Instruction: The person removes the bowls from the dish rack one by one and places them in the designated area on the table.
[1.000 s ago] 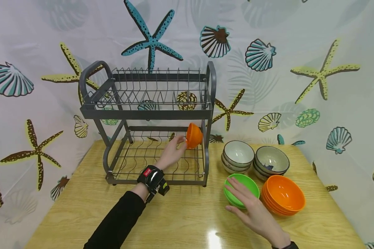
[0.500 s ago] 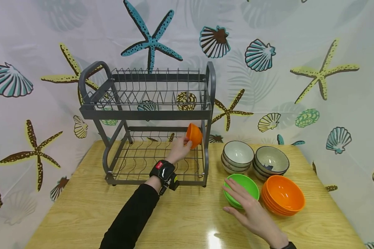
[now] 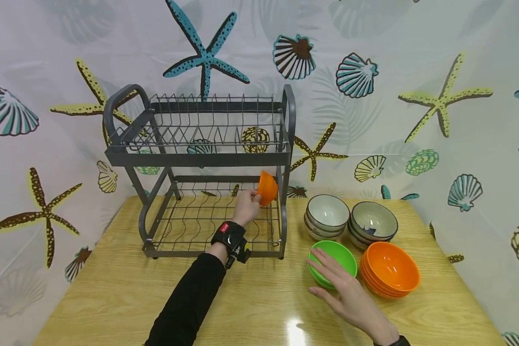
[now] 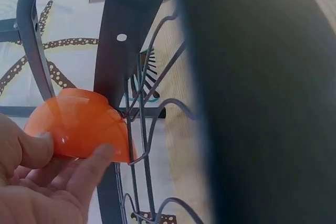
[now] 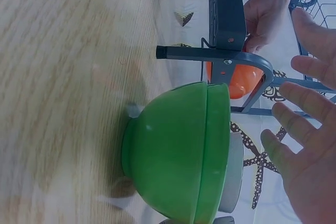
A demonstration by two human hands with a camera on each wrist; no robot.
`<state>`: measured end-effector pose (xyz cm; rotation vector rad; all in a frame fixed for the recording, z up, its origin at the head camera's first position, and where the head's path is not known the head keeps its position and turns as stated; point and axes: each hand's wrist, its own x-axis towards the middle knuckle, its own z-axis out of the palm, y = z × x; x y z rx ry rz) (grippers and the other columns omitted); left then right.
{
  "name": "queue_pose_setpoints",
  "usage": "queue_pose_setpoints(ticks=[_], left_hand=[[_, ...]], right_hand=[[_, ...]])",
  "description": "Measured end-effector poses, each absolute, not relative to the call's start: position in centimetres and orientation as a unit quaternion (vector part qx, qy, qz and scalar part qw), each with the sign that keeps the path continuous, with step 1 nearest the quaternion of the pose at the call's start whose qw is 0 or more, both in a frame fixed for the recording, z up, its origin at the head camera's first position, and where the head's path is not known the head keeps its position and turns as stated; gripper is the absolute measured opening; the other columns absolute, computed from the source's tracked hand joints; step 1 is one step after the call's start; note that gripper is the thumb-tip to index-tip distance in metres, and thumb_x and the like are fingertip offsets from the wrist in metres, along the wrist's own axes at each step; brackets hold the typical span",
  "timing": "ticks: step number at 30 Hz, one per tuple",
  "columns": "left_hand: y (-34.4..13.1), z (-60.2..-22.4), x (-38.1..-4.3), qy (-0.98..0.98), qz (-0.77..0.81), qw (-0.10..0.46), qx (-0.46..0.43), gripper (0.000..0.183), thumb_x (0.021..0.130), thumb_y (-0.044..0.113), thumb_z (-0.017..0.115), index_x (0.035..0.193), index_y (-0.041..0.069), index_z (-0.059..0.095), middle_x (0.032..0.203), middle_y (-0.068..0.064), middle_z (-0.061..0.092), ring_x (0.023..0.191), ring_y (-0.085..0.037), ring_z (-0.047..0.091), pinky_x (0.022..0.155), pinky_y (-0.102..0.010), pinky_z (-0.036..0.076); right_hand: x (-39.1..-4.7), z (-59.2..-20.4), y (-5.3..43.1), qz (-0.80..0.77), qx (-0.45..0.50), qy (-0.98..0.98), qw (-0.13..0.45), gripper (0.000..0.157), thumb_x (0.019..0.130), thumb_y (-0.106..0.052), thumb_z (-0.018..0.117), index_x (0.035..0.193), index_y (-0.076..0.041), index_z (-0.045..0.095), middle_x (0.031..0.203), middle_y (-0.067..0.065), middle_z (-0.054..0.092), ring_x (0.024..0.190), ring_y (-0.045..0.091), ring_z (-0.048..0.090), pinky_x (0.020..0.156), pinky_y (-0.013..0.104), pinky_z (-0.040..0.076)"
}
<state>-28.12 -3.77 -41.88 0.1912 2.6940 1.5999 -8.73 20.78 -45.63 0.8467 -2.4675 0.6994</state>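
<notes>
An orange bowl stands on its side on the lower shelf of the dark wire dish rack, at the right end. My left hand pinches the bowl's near edge. In the left wrist view the thumb lies on the outside of the bowl, with fingers along its rim; the rim touches the shelf wires. My right hand hovers with spread fingers over a stack of green bowls. The right wrist view shows that hand apart from the green bowls.
Behind the green bowls stand a stack of white bowls and a stack of grey bowls. Stacked orange bowls sit to their front right. The rack's upper tier overhangs the left hand. A patterned cloth hangs behind the table.
My left hand has shifted right, and its fingers have gone from touching the orange bowl to pinching its edge. The bowl and my right hand stay almost in place.
</notes>
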Motion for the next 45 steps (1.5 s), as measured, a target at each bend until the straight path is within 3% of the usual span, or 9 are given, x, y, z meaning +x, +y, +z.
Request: queue_pose_setpoints(ticks=[5,8,10,17,24,26,31,39,45], left_hand=[[-4.2,-42.0,-28.2,0.821,0.57,0.002,0.041,0.031,0.107,0.009,0.045,0.128,-0.009,0.06,0.128,-0.029,0.063,0.107,-0.04,0.067,0.079,-0.035,0.06],[-4.6,-42.1,-28.1,0.782,0.623,0.01,0.026,0.029,0.107,0.007,0.044,0.126,-0.011,0.058,0.131,-0.032,0.059,0.119,-0.043,0.063,0.098,-0.046,0.059],[-4.8,-42.1,-28.1,0.764,0.645,0.013,0.014,0.027,0.107,0.006,0.044,0.122,-0.012,0.058,0.132,-0.032,0.057,0.122,-0.043,0.062,0.101,-0.048,0.057],[-5.3,-41.5,-27.8,0.726,0.686,0.035,-0.018,0.027,0.108,0.009,0.044,0.124,-0.01,0.056,0.13,-0.031,0.058,0.121,-0.042,0.062,0.101,-0.045,0.057],[-6.3,-40.7,-27.1,0.693,0.718,0.056,-0.009,0.025,0.107,0.008,0.044,0.122,-0.01,0.053,0.129,-0.029,0.057,0.116,-0.04,0.063,0.106,-0.049,0.053],[-6.7,-40.6,-26.8,0.688,0.723,0.059,-0.008,0.024,0.107,0.008,0.045,0.122,-0.01,0.053,0.129,-0.029,0.057,0.115,-0.04,0.063,0.105,-0.048,0.054],[-7.6,-40.3,-25.8,0.688,0.723,0.061,0.001,0.025,0.107,0.008,0.045,0.123,-0.009,0.054,0.132,-0.028,0.058,0.121,-0.039,0.063,0.103,-0.045,0.055],[-8.2,-39.9,-23.6,0.714,0.696,0.047,0.06,0.025,0.107,0.009,0.045,0.122,-0.009,0.056,0.13,-0.029,0.06,0.122,-0.04,0.063,0.101,-0.047,0.057],[-8.8,-39.9,-21.7,0.739,0.667,0.025,0.093,0.019,0.106,0.007,0.047,0.107,-0.009,0.058,0.118,-0.029,0.064,0.112,-0.039,0.068,0.09,-0.035,0.062]], right_hand=[[-8.7,-45.7,20.8,0.254,0.305,-0.891,0.22,0.066,0.083,-0.016,0.08,0.144,-0.017,0.056,0.155,0.009,0.049,0.15,0.009,0.036,0.118,0.01,0.017],[-8.7,-45.7,20.9,0.252,0.302,-0.892,0.22,0.066,0.083,-0.017,0.08,0.144,-0.017,0.056,0.154,0.01,0.049,0.15,0.008,0.035,0.118,0.01,0.017],[-8.7,-45.7,20.9,0.252,0.302,-0.893,0.221,0.065,0.083,-0.017,0.08,0.144,-0.018,0.056,0.154,0.011,0.05,0.15,0.007,0.034,0.118,0.01,0.017],[-8.7,-45.7,21.2,0.246,0.306,-0.89,0.23,0.062,0.083,-0.017,0.08,0.141,-0.014,0.059,0.157,0.006,0.046,0.15,0.006,0.034,0.118,0.011,0.018],[-8.9,-45.5,21.5,0.228,0.29,-0.9,0.231,0.062,0.081,-0.017,0.082,0.139,-0.011,0.061,0.157,0.005,0.045,0.149,0.005,0.035,0.108,0.032,0.045],[-9.0,-45.5,21.7,0.231,0.286,-0.902,0.227,0.063,0.081,-0.016,0.082,0.14,-0.011,0.06,0.157,0.005,0.045,0.149,0.005,0.035,0.11,0.027,0.043],[-9.2,-45.3,21.9,0.245,0.287,-0.901,0.216,0.063,0.084,-0.016,0.08,0.143,-0.012,0.057,0.158,0.006,0.045,0.149,0.005,0.034,0.115,0.008,0.02],[-9.5,-44.7,22.1,0.272,0.291,-0.892,0.216,0.067,0.081,-0.011,0.082,0.143,-0.015,0.057,0.156,0.009,0.048,0.149,0.004,0.034,0.115,0.004,0.018],[-10.1,-43.6,22.2,0.266,0.296,-0.892,0.216,0.066,0.081,-0.011,0.082,0.142,-0.012,0.058,0.157,0.008,0.047,0.149,0.013,0.038,0.115,0.004,0.018]])
